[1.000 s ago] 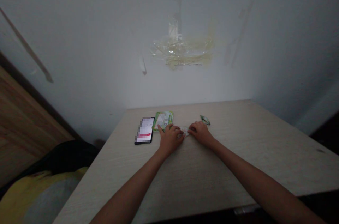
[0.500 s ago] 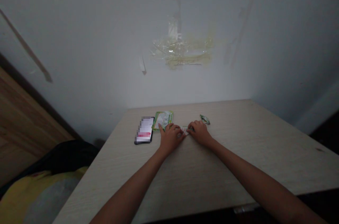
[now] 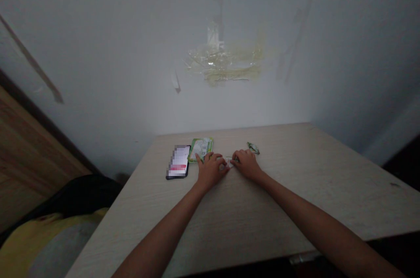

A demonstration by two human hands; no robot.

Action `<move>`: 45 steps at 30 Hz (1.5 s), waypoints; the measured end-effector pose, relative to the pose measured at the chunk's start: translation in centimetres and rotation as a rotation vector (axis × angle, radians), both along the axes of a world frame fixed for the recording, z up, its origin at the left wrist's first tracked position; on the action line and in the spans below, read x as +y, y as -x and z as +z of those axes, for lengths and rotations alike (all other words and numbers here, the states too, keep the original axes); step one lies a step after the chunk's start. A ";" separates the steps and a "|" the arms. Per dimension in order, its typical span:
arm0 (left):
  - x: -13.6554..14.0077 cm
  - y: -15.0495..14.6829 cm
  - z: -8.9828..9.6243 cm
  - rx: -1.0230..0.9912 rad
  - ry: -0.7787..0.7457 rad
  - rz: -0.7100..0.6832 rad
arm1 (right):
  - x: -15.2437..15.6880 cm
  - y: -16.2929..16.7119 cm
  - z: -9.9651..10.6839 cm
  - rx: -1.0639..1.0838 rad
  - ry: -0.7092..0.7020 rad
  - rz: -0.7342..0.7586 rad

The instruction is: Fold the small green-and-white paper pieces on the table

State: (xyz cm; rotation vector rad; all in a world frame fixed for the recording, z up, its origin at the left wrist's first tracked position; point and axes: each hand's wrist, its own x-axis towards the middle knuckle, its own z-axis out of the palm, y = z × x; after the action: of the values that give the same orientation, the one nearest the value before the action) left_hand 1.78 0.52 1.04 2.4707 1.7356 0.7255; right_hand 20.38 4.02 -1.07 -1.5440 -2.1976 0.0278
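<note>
Between my two hands a small whitish piece with faint pink marks lies low over the table; it looks like paper, but its kind is too small to tell. My left hand has its fingertips closed on the left end of it, thumb side toward the packet. On the right end, the bent fingers of my right hand pinch it. A flat green and white printed packet lies just behind my left hand, partly covered by its fingers. Beyond my right hand rests a small crumpled green wrapper.
A phone with a lit, blurred screen lies left of the packet, on the pale wooden table. The wall with old tape rises at the table's far edge. Yellow and grey cloth sits at lower left.
Both hands stay almost in the same place, still at the small whitish piece. The whole view has shifted very slightly.
</note>
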 end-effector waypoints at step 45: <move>-0.4 0.2 -0.5 0.018 -0.020 -0.045 | -1.4 -1.6 0.6 0.036 -0.146 0.332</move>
State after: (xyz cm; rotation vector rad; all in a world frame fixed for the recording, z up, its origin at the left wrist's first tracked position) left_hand 1.61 0.09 0.55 2.5285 1.6812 0.7222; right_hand 22.01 2.64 -0.47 -1.0816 -2.3466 -0.0016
